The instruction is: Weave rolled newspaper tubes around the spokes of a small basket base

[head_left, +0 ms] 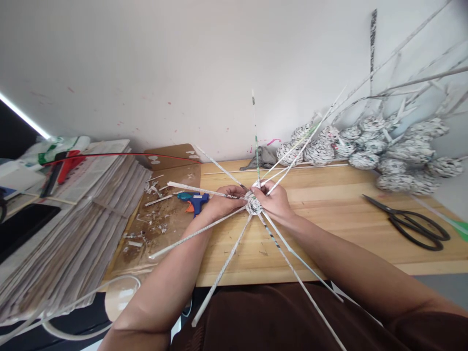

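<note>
A small round weave of rolled newspaper strips [253,204] is held up over the wooden table, with several long paper rods fanning out from it in all directions. My left hand [224,202] is closed on its left edge, the fingertips partly hidden behind the weave and rods. On the opposite side, my right hand [273,199] pinches the upper right edge, its thumb pressed on the rim near where the rods leave. Close beyond my left hand lies a blue glue gun [197,202] with an orange trigger.
Black-handled scissors [409,222] lie at the right of the table [336,195]. Several woven paper pieces [402,151] are heaped against the wall. At left, a tall newspaper stack [84,219] carries a phone [27,229]. Paper scraps litter a brown sheet [161,234]. A tape roll [120,297] sits near the front.
</note>
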`<state>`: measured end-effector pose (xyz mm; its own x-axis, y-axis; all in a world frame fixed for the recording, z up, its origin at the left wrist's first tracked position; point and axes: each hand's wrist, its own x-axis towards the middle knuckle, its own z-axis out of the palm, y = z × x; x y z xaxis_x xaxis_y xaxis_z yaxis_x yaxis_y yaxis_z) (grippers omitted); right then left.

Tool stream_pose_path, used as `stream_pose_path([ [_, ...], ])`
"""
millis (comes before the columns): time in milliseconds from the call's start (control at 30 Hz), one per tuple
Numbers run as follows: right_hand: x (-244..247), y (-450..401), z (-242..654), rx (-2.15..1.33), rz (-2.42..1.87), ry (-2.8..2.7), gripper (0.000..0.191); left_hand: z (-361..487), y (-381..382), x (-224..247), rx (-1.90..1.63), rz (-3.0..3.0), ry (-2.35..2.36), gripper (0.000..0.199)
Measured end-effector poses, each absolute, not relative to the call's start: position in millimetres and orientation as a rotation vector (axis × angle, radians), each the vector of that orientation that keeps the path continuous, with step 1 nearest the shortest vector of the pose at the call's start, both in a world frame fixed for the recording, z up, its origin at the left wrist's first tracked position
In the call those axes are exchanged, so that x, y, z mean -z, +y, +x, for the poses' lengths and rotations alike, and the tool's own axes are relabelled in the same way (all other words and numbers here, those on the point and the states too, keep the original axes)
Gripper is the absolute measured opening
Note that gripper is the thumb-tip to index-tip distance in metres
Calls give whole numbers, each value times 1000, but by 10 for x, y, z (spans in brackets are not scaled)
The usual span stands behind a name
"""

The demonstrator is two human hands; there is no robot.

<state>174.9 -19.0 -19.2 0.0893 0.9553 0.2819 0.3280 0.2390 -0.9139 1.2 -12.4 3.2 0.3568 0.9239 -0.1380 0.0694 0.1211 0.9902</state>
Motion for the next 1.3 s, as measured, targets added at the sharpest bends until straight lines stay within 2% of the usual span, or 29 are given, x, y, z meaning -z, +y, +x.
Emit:
stream_pose_path([
  [267, 234, -162, 1770, -818, -1239, -1474, 17, 24, -113, -26, -907, 1541, 1091, 18],
  [500, 273, -155, 1769, -813, -1253, -1466, 17, 65, -139, -34, -901, 1489, 1128, 31],
  [667, 255, -177, 1758, -758, -1280, -1501, 18, 89, -153, -42, -914, 1469, 1176, 30],
  [800, 214, -212, 1735, -698, -1278, -1560, 20, 137, -170, 17, -975, 1324, 1230, 39],
  [1033, 183, -236, 1731, -610, -1337, -1574, 22, 180, -181, 61, -1067, 1313, 1289, 40],
  [1300, 197, -218, 1745, -773, -1245, -1517, 23, 153, -143, 147, -1047, 1264, 1138, 31],
])
